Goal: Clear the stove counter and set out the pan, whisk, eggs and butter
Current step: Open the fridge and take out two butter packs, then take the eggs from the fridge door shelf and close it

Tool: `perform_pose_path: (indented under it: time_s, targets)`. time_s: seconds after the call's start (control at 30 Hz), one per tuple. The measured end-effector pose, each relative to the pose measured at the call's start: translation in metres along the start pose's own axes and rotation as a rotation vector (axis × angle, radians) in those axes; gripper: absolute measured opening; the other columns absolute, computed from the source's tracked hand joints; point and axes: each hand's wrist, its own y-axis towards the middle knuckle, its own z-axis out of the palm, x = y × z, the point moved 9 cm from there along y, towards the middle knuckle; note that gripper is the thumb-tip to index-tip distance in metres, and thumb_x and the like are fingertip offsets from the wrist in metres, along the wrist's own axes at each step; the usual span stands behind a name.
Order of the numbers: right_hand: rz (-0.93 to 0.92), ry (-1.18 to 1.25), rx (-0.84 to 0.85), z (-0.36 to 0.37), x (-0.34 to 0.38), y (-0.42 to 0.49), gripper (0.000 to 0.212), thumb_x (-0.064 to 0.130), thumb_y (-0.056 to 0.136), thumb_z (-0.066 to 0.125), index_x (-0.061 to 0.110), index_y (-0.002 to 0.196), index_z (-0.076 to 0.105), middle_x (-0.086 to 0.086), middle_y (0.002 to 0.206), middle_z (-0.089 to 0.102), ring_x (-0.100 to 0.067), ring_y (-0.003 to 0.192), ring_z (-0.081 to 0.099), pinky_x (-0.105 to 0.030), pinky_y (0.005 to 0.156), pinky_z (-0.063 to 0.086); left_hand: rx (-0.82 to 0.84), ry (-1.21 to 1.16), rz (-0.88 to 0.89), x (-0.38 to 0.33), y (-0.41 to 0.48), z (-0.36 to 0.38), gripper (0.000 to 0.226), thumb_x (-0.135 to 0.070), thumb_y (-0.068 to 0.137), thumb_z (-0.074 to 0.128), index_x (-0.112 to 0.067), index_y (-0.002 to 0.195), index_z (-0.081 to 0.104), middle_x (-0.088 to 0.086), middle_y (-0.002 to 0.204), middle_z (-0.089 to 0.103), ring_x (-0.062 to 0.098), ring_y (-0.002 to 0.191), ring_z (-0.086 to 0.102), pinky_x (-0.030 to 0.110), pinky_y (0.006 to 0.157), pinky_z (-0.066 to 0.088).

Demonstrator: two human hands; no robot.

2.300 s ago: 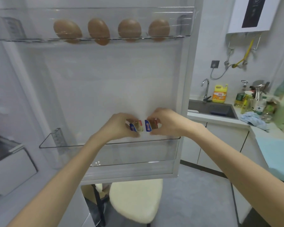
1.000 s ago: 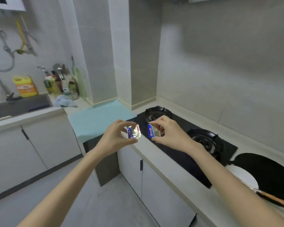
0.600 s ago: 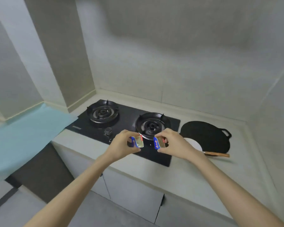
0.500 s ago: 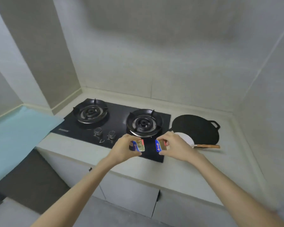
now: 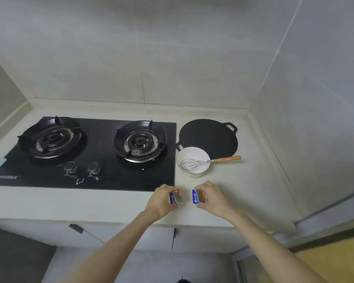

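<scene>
Left hand and right hand each pinch a butter pack (grip closed) over the counter.

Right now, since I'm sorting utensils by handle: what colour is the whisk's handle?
Orange-brown, like wood; the whisk handle shows best in the head view.

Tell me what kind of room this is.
Most likely a home kitchen: a two-burner gas hob set into a pale counter, a flat black pan beside it, and a whisk resting in a white bowl.
</scene>
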Motion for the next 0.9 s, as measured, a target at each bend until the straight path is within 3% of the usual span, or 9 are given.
perform_pose_path:
  time_s: [0.07,0.23,0.37,0.63,0.73,0.9]
  targets:
    - [0.030,0.002,-0.017,0.005,-0.008,0.008,0.027,0.017,0.070,0.071,0.021,0.096,0.065,0.003,0.101,0.052,-0.020,0.088,0.059,-0.035,0.083,0.050,-0.027,-0.001,-0.034,0.003,0.009,0.008,0.045,-0.025,0.074,0.075,-0.026,0.117,0.062,-0.003,0.112,0.057,0.015,0.102,0.054,0.029,0.088,0.049]
    - [0.019,-0.015,0.018,0.022,-0.033,0.035,0.018,0.020,0.069,0.066,0.026,0.085,0.061,0.003,0.095,0.053,-0.020,0.085,0.056,-0.040,0.077,0.052,-0.056,0.079,-0.083,0.005,0.038,0.040,0.026,-0.026,0.073,0.066,-0.029,0.098,0.063,-0.002,0.095,0.060,0.022,0.090,0.056,0.032,0.072,0.051]
    - [0.000,-0.051,0.025,0.027,-0.048,0.047,0.021,0.019,0.071,0.065,0.026,0.090,0.061,0.003,0.096,0.052,-0.021,0.087,0.057,-0.039,0.074,0.052,-0.049,0.131,-0.096,0.007,0.052,0.058,0.027,-0.024,0.075,0.063,-0.030,0.102,0.061,-0.005,0.097,0.061,0.020,0.087,0.051,0.034,0.081,0.048]
    - [-0.086,-0.148,0.076,0.036,-0.063,0.055,0.032,0.020,0.076,0.067,0.021,0.108,0.060,-0.001,0.106,0.052,-0.025,0.093,0.058,-0.042,0.075,0.052,-0.081,0.061,-0.159,0.004,0.056,0.066,0.045,-0.024,0.082,0.064,-0.026,0.126,0.057,0.002,0.122,0.055,0.024,0.104,0.047,0.023,0.087,0.037]
    - [-0.139,-0.206,0.067,0.024,-0.055,0.050,0.042,0.027,0.083,0.064,0.022,0.123,0.055,0.002,0.119,0.050,-0.021,0.102,0.057,-0.037,0.079,0.051,-0.082,0.046,-0.179,0.002,0.051,0.063,0.055,-0.027,0.083,0.066,-0.025,0.135,0.050,0.002,0.132,0.051,0.024,0.112,0.046,0.023,0.093,0.036]
    - [-0.286,-0.208,0.091,-0.002,-0.017,0.032,0.036,0.028,0.088,0.058,0.028,0.125,0.058,0.009,0.120,0.053,-0.017,0.102,0.058,-0.029,0.074,0.044,-0.138,-0.027,-0.153,-0.009,0.032,0.033,0.053,-0.024,0.085,0.067,-0.020,0.135,0.052,0.001,0.129,0.054,0.022,0.116,0.051,0.029,0.099,0.041]
